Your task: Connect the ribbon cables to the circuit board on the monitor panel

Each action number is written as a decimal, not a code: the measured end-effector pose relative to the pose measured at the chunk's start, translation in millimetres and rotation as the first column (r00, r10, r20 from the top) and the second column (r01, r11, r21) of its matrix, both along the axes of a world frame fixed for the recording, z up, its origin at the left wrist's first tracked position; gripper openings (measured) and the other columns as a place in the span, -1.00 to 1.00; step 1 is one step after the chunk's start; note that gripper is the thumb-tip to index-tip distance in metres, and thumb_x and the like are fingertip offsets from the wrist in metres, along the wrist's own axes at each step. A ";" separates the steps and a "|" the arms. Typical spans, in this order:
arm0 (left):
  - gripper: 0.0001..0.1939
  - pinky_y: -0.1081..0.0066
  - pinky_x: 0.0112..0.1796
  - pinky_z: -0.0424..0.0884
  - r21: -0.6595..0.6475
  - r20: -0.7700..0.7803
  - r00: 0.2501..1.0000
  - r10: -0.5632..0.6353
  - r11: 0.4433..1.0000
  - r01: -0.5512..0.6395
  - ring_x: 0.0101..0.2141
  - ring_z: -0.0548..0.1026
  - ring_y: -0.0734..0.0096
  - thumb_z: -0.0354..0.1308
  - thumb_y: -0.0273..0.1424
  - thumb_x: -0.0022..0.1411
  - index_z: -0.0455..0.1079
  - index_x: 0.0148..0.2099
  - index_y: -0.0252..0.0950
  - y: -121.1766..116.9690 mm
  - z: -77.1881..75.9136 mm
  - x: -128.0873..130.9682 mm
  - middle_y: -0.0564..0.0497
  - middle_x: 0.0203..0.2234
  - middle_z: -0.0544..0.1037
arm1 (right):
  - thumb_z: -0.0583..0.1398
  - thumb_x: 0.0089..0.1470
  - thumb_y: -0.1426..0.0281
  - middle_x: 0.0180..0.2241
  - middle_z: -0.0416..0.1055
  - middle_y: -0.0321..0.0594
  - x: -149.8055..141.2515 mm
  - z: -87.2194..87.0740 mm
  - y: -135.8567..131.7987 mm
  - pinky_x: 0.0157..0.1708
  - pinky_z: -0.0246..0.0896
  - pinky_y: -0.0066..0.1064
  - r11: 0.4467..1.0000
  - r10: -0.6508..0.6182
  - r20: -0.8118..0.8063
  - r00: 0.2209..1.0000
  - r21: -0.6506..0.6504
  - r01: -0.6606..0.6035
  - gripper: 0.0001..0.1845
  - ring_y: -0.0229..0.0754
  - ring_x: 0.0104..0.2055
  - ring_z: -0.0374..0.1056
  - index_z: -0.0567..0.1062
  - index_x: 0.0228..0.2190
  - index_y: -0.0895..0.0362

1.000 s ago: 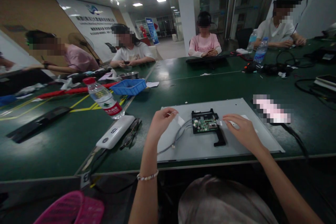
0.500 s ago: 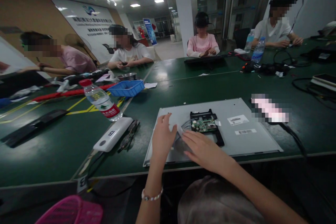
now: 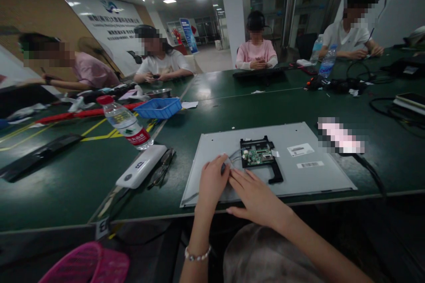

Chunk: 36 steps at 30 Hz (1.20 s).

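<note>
A flat grey metal panel (image 3: 318, 181), like the back of a display, lies on the table in front of me. On it sits a black plastic bracket (image 3: 276, 173) holding a green circuit board (image 3: 257, 156). Grey cables (image 3: 235, 155) run from the board's left side towards my hands. My left hand (image 3: 211, 183) is curled over the cable ends, with thumb and fingers close together; what they pinch is hidden. Beside it, my right hand (image 3: 257, 192) rests on the panel with fingers stretched out, their tips almost against the left hand. Labels (image 3: 300, 150) are stuck on the panel's right part.
Left of the panel are a white power bank (image 3: 141, 168), glasses (image 3: 161, 169), a water bottle (image 3: 124, 121) and a blue tray (image 3: 159, 108). A phone (image 3: 340, 136) lies to the right. A pink basket (image 3: 89, 265) stands below the table edge. Several people sit around the table.
My left hand has come down from an open, raised pose and curled over the cable ends. The right hand has shifted slightly nearer me and flattened beside it. The whole view has tilted slightly.
</note>
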State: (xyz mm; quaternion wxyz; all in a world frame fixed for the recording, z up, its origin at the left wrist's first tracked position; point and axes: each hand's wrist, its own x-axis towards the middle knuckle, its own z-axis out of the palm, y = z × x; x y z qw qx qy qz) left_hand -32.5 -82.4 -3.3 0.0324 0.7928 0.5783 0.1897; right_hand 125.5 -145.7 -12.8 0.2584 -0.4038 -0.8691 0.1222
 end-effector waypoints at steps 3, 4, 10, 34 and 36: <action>-0.64 0.24 0.07 0.25 -0.031 -0.009 1.000 -0.006 1.000 0.006 0.12 0.33 0.26 -0.02 -0.42 0.28 0.29 0.11 -0.27 -1.7 1.5 0.3 -0.09 0.05 0.45 | 0.16 0.05 0.06 0.25 0.05 0.13 -1.8 -3.6 -4.3 0.24 -0.10 -0.03 1.000 -0.013 0.000 1.000 0.001 0.013 -0.19 0.06 0.29 -0.05 0.13 0.20 0.26; -0.63 0.24 0.08 0.24 -0.040 -0.009 1.000 -0.003 0.999 0.003 0.13 0.32 0.26 -0.01 -0.42 0.28 0.28 0.12 -0.26 -2.6 2.3 0.7 -0.09 0.06 0.44 | 0.16 0.06 0.06 0.25 0.04 0.13 -2.3 -4.1 -5.7 0.24 -0.10 -0.03 1.000 -0.018 0.003 1.000 0.001 0.018 -0.19 0.06 0.30 -0.05 0.14 0.19 0.27; -0.60 0.23 0.10 0.19 -0.051 -0.025 1.000 0.007 0.999 -0.009 0.16 0.27 0.26 -0.01 -0.40 0.28 0.22 0.16 -0.25 -8.9 5.7 2.8 -0.09 0.11 0.39 | 0.16 0.08 0.12 0.23 0.10 0.11 0.0 2.0 -10.0 0.23 -0.07 -0.04 0.999 -0.030 0.017 0.999 -0.009 0.030 -0.28 0.06 0.28 -0.01 0.21 0.16 0.26; -0.75 0.13 0.05 0.22 0.085 -0.248 0.965 -0.086 0.990 0.110 -0.14 0.50 0.24 -0.03 -0.55 0.25 0.41 -0.11 -0.23 -30.6 23.0 8.0 -0.05 -0.17 0.56 | 0.14 0.06 0.44 -0.10 0.47 -0.13 125.2 9.3 42.6 -0.01 0.20 -0.21 0.923 -0.383 -0.029 0.923 -0.051 0.382 -0.67 -0.05 -0.06 0.36 0.46 -0.10 0.11; -0.74 0.14 0.07 0.20 0.125 -0.235 0.969 -0.080 0.986 0.112 -0.15 0.52 0.27 -0.04 -0.56 0.25 0.42 -0.14 -0.23 -28.0 24.7 6.5 -0.03 -0.20 0.58 | 0.12 0.07 0.46 -0.13 0.48 -0.16 122.4 9.0 44.4 -0.03 0.20 -0.25 0.924 -0.380 -0.015 0.925 -0.053 0.378 -0.70 -0.07 -0.08 0.37 0.47 -0.12 0.11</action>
